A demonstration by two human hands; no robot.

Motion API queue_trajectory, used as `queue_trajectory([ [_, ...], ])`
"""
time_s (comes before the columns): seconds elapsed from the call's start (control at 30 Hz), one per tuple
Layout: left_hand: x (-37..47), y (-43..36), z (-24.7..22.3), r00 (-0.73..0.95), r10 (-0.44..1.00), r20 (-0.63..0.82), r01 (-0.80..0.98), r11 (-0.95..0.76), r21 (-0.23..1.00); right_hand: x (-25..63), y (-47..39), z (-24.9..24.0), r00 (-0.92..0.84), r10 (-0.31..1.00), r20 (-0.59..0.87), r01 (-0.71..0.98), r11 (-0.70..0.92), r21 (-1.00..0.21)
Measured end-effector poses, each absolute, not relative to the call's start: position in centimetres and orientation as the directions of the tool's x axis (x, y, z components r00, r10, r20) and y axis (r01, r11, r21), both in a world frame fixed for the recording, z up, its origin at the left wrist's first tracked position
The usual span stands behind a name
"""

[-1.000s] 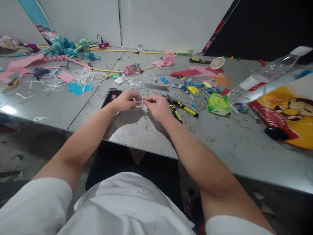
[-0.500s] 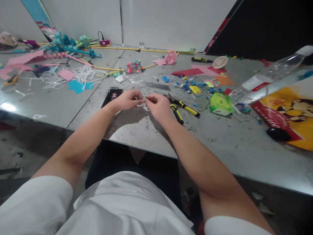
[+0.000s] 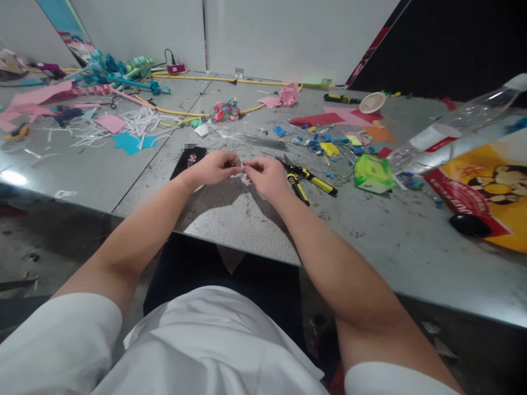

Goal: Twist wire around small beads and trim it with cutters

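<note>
My left hand [image 3: 218, 166] and my right hand [image 3: 265, 174] meet over the grey table [image 3: 230, 219], fingertips almost touching. Both are closed in a pinch around something small and pale between them, too small to name. A black phone-like object [image 3: 187, 161] lies beside my left hand, partly behind it. Right of my right hand lie pliers with yellow and black handles [image 3: 317, 182]. Behind the hands is a bundle of thin wires [image 3: 251, 137].
A green box [image 3: 374, 173], a clear bottle [image 3: 453, 129] and a yellow bag [image 3: 489, 192] stand or lie at the right. Small blue pieces lie behind the pliers. Paper scraps [image 3: 111, 123] and white strips cover the left. A yellow cable [image 3: 206, 78] runs along the back.
The fingertips have shifted slightly, and a little more of the small pale thing shows between them. Both hands remain in nearly the same place.
</note>
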State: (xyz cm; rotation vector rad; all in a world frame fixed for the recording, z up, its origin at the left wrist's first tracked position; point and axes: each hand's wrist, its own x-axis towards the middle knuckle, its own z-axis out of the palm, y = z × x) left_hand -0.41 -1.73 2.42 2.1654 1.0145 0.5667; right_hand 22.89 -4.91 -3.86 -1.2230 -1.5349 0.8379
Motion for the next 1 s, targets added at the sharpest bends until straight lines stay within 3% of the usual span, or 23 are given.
queue_trajectory([
  [0.27,-0.8,-0.4,0.7,0.622,0.769,0.150,0.390,-0.470,0.792,22.3,-5.0,-3.9,0.005,0.966,0.260,0.293,0.247,-0.924],
  [0.53,-0.9,-0.5,0.6,0.657,0.754,0.009,0.237,-0.218,0.947,21.7,-4.6,-3.6,0.144,0.972,0.183,0.115,0.167,-0.979],
  [0.73,-0.7,-1.4,1.6,0.582,0.810,-0.062,0.269,-0.120,0.956,21.5,-4.6,-3.6,0.151,0.977,0.152,0.031,0.149,-0.988],
  [1.0,-0.6,-1.6,2.2,0.569,0.821,-0.043,0.323,-0.175,0.930,21.5,-4.7,-3.6,0.124,0.972,0.198,0.092,0.187,-0.978],
])
